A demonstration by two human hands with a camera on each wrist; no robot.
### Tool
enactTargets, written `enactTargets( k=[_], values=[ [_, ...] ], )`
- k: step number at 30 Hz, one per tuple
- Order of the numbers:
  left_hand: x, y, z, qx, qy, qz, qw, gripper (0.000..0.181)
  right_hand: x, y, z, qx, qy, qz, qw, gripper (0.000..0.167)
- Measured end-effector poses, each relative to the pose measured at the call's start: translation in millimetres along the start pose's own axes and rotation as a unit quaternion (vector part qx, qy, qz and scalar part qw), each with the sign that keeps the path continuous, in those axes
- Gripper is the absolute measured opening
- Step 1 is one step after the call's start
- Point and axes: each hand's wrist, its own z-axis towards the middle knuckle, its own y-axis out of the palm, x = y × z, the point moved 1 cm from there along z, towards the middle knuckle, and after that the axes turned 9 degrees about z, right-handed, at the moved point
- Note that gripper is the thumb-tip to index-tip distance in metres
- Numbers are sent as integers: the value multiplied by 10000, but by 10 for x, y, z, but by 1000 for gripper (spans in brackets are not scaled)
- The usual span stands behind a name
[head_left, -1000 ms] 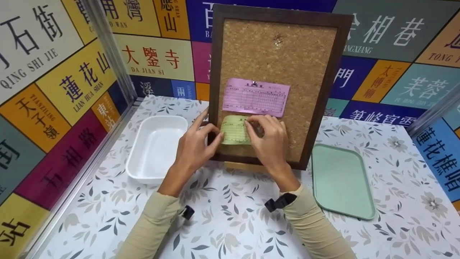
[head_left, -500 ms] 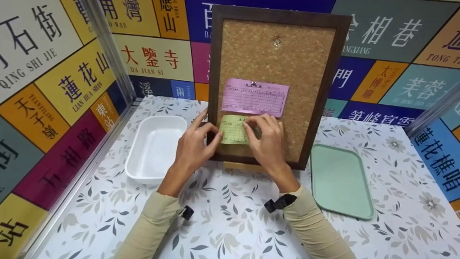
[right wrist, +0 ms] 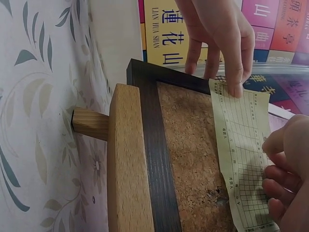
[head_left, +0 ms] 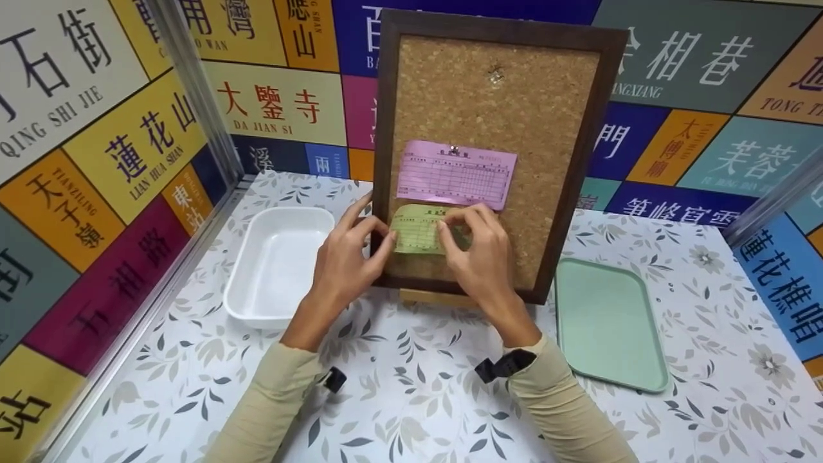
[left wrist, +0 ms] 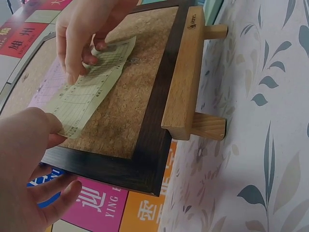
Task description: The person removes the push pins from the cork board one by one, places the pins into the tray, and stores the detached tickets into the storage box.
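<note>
A yellow-green receipt slip [head_left: 415, 230] lies against the lower part of a brown-framed corkboard [head_left: 540, 122]. My left hand [head_left: 350, 257] pinches the slip's left edge between thumb and index finger, its other fingers reaching around the board's frame. At the slip's upper middle, my right hand [head_left: 479, 247] has thumb and index fingertips brought together, around a small thing that they hide. Just above is a pink receipt slip [head_left: 456, 175], fixed by a pin [head_left: 454, 149] near its top edge. Small shiny pins [head_left: 496, 74] cluster higher on the cork.
A white rectangular dish [head_left: 280, 263] stands left of the board. To the right lies a pale green tray [head_left: 614, 328]. The board leans on a wooden stand [left wrist: 186, 82], and printed walls rise behind the flower-patterned tabletop [head_left: 398, 399].
The yellow-green slip has shifted slightly up and left on the board. Both hands keep nearly the same place and finger pose.
</note>
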Motion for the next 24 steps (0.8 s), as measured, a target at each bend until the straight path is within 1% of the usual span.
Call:
enactTargets(
  k=[7, 13, 16, 24],
  values=[
    [-5, -13, -7, -9, -90, 15, 10000, 18, 7, -37, 5, -42, 95, 136, 9999, 7],
    [-14, -23, -1, 1, -120, -35, 9999, 19, 12, -78, 26, 90, 41, 257, 9996, 4],
    [-17, -36, 7, 32, -123, -44, 9999, 20, 13, -98, 31, 123, 25, 268, 9996, 6],
    [-35, -72, 34, 111, -151, -105, 9998, 19, 9, -160, 43, 67, 290, 453, 9985, 8]
  ],
)
